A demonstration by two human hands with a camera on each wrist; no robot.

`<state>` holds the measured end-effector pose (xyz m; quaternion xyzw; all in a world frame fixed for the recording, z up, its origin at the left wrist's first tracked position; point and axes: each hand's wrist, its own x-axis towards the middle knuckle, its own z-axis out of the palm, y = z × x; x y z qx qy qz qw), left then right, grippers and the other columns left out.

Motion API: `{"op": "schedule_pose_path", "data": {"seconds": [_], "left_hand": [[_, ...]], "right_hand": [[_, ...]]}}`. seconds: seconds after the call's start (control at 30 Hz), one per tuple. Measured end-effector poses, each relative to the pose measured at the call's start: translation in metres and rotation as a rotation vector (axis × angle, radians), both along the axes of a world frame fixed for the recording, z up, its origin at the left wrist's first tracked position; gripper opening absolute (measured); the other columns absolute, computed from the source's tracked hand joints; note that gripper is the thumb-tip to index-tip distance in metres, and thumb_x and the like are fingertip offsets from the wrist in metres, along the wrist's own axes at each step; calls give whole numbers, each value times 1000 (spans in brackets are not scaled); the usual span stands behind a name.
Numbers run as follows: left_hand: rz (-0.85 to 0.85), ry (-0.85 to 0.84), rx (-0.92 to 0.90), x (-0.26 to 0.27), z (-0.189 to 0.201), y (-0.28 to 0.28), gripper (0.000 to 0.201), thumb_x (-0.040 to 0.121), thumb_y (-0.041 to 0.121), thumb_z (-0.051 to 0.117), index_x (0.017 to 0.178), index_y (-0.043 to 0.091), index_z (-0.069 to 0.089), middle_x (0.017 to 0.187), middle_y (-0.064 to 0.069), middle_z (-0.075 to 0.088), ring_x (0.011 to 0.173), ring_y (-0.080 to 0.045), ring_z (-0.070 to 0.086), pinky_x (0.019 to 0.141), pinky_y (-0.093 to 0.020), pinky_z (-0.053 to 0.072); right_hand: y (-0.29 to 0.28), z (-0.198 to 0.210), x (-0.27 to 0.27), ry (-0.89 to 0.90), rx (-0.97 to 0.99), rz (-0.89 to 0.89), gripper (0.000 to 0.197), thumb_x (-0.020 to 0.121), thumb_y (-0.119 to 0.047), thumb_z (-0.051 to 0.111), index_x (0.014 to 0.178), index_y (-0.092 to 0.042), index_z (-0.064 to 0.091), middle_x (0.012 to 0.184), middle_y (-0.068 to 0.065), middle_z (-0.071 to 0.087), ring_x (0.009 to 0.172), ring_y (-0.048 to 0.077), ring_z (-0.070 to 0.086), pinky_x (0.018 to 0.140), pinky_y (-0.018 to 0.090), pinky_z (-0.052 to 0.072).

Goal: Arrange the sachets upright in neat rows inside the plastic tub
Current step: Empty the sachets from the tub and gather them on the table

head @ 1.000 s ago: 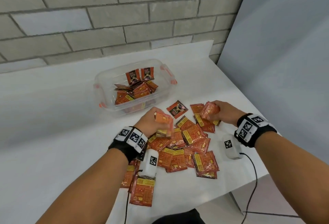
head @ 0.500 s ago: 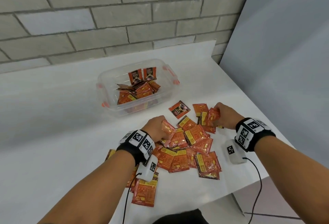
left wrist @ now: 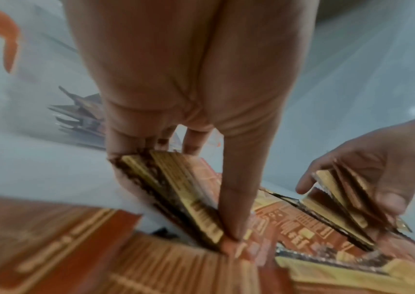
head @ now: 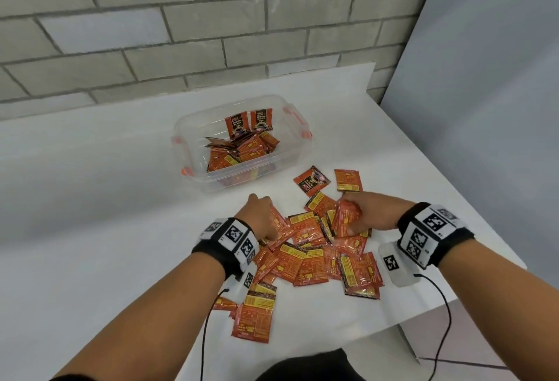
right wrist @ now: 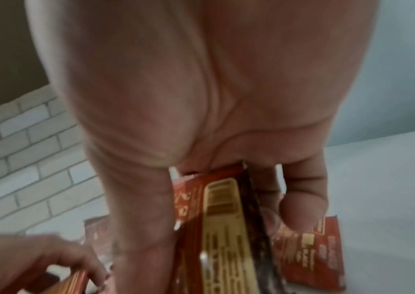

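Orange foil sachets (head: pixel 305 255) lie heaped at six o'clock from the clear plastic tub (head: pixel 290 157), each hand, left (head: pixel 261 217) and right (head: pixel 370 217), clenching a gathered bundle, which next needs squaring and standing upright inside.

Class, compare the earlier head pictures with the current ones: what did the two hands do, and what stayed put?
Both hands dropped onto the pile: the left hand lowered its sachets to the table, and the right hand came nearer with its bunch. Neither let go. The tub and its sachets stayed as they were.
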<state>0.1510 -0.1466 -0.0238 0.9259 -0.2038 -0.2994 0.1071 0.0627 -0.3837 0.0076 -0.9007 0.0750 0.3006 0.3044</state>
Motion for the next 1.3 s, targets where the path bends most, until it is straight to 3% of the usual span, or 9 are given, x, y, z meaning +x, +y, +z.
{"op": "schedule_pose_path", "data": {"seconds": [0.2, 0.3, 0.43, 0.57, 0.7, 0.83, 1.0, 1.13, 1.3], "left_hand": [[-16, -71, 80, -6, -2, -9, 67, 78, 20, 76, 132, 10, 38, 130, -12, 38, 123, -30, 40, 90, -36, 44], [-32, -74, 22, -3, -3, -8, 61, 78, 17, 76, 128, 9, 41, 123, -12, 50, 115, -28, 48, 86, -35, 46], [32, -37, -179, 4, 3, 1, 43, 82, 11, 69, 117, 8, 44, 108, -11, 59, 91, -21, 56, 70, -29, 43], [176, -9, -491, 8, 24, 21, 35, 85, 9, 65, 113, 15, 45, 86, 1, 60, 74, -10, 57, 57, -17, 41], [401, -69, -811, 12, 57, 50, 32, 84, 2, 64, 106, 20, 48, 86, 7, 62, 77, -6, 60, 59, -8, 43], [678, -226, -965, 45, 79, 75, 33, 83, 1, 61, 106, 18, 47, 89, 10, 60, 78, 2, 56, 60, -10, 43], [735, -168, -758, 104, 73, 62, 50, 79, 9, 69, 119, 15, 40, 102, -2, 60, 90, -18, 59, 61, -21, 44], [684, -181, -551, 123, 54, 44, 42, 87, 12, 60, 124, 7, 42, 120, -17, 58, 104, -33, 60, 85, -38, 53], [542, -208, -369, 130, 42, 42, 48, 91, 5, 50, 137, 4, 34, 132, -19, 48, 119, -31, 50, 92, -33, 44]], "right_hand": [[6, -4, -5, -52, -109, 32, 55, 78, -20, 76, 126, -18, 49, 118, -1, 60, 104, 17, 57, 93, 31, 47], [5, -4, -6, -102, -72, -5, 49, 78, -16, 77, 120, -17, 52, 114, -2, 61, 101, 16, 59, 89, 30, 49], [1, -3, -8, -141, 30, -36, 34, 78, -13, 76, 105, -19, 55, 108, 0, 62, 95, 14, 62, 82, 28, 53], [1, 5, -6, -119, 35, -68, 32, 82, -17, 72, 108, -20, 54, 103, -1, 64, 91, 12, 63, 82, 30, 53], [8, 24, 3, -159, 137, -151, 25, 82, -13, 68, 102, -22, 57, 92, 0, 68, 78, 12, 65, 65, 24, 50], [31, 46, 39, -300, 249, -275, 22, 81, -12, 70, 99, -15, 58, 91, 4, 70, 80, 19, 66, 73, 34, 51], [89, 58, 120, -476, 354, -474, 8, 86, -11, 56, 91, -18, 56, 85, -3, 62, 78, 15, 59, 64, 26, 43], [118, 34, 188, -477, 173, -523, 18, 86, -16, 56, 102, -8, 57, 92, 5, 61, 85, 24, 59, 68, 30, 45], [131, 8, 231, -298, -158, -342, 29, 92, -17, 58, 114, 1, 59, 112, 13, 65, 99, 27, 63, 78, 30, 51]]}}
